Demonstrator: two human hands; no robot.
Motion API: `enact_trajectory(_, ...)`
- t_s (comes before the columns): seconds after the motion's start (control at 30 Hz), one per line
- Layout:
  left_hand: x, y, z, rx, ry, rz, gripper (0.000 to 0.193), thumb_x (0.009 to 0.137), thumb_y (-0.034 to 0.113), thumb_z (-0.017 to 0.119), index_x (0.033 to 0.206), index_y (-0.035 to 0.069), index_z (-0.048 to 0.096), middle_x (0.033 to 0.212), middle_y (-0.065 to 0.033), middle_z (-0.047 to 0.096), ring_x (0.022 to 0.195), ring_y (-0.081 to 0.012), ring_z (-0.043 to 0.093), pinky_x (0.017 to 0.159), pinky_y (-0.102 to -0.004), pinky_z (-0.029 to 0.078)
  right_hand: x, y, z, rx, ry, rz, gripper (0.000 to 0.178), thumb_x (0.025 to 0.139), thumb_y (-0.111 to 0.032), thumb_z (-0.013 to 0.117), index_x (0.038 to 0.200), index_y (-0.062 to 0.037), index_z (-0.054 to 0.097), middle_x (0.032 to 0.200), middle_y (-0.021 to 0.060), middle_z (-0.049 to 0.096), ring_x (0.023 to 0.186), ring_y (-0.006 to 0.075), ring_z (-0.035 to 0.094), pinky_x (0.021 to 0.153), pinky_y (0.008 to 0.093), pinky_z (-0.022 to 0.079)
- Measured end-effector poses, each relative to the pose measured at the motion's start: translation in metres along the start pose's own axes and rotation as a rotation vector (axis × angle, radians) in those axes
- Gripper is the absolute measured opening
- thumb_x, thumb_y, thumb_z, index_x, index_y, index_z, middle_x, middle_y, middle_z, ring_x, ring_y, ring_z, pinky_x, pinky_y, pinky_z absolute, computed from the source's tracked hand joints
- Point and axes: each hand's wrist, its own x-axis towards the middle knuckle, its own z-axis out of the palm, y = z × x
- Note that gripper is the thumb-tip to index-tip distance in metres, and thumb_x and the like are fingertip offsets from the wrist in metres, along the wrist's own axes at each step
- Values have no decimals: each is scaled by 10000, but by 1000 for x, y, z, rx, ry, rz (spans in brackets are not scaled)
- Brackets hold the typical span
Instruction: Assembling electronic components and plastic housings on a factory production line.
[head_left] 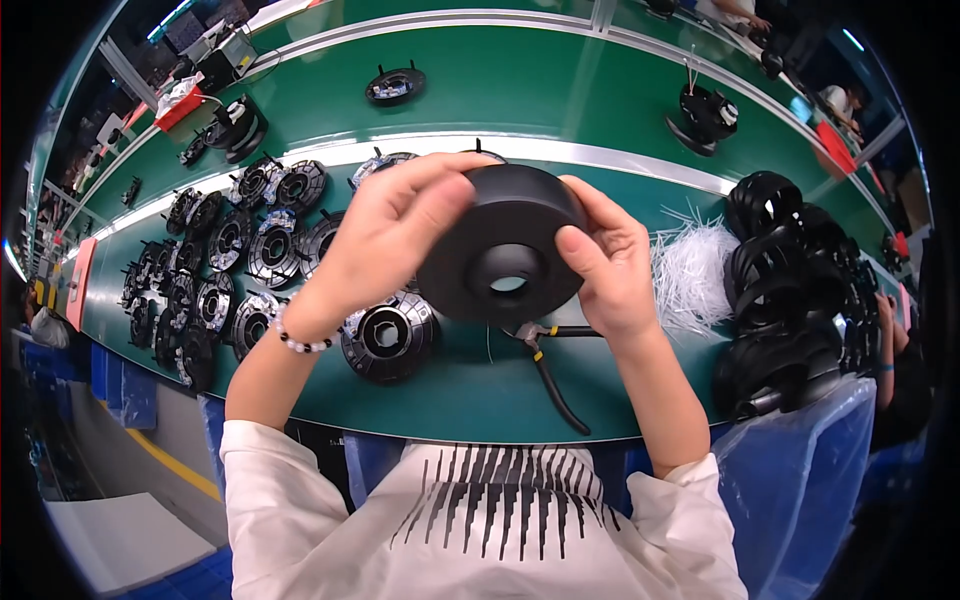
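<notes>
Above the green bench I hold up a black round housing [500, 225], tilted so that its flat face and central hole show. My right hand [615, 260] grips its right rim, thumb on the face and fingers round the side. On the upper left rim is my left hand [385, 235], its thumb bent over the edge and its fingertips partly hidden. Below the housing lies a pair of pliers [548, 375] with black and yellow handles. Just left of them a black round part [388, 337] with a ringed centre rests on the bench.
Several round black assemblies [275, 248] with circuit boards cover the bench's left side. White plastic ties [693, 272] lie in a heap at right, beside stacked black ring covers [770, 285]. Another assembly [395, 86] lies on the green strip [520, 85] beyond. Blue plastic [800, 490] hangs near the front right.
</notes>
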Motion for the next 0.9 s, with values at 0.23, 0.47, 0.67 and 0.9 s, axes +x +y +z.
enact_trajectory(0.23,-3,13,2,-180,-226,-197,449,742,69,661,1133,-24,460,1001,-109,588,900,-136,573,765,-263,485,-4,0,-29,343,24,143,502,841,-234,550,1238,23,381,1124,122,539,1016,189,539,877,303,439)
enact_trajectory(0.47,11,21,27,-143,-163,-199,382,743,26,624,1080,-54,460,934,-111,586,826,-123,583,703,-240,488,-8,16,-44,534,81,172,533,827,-269,566,1249,-4,377,1164,107,512,1055,207,515,897,334,427)
enact_trajectory(0.67,17,16,32,45,-122,-120,343,730,4,612,1038,-73,481,874,-109,588,753,-102,577,592,-226,489,-8,10,-54,429,107,101,556,789,-248,619,1237,-9,393,1164,120,511,1066,219,510,896,352,430)
enact_trajectory(0.9,19,42,28,281,-274,122,340,629,3,624,953,-48,534,708,-158,585,635,-230,630,552,-291,510,0,-6,-56,0,-42,-176,609,626,-125,751,1147,26,474,1141,160,524,1035,233,524,878,325,428)
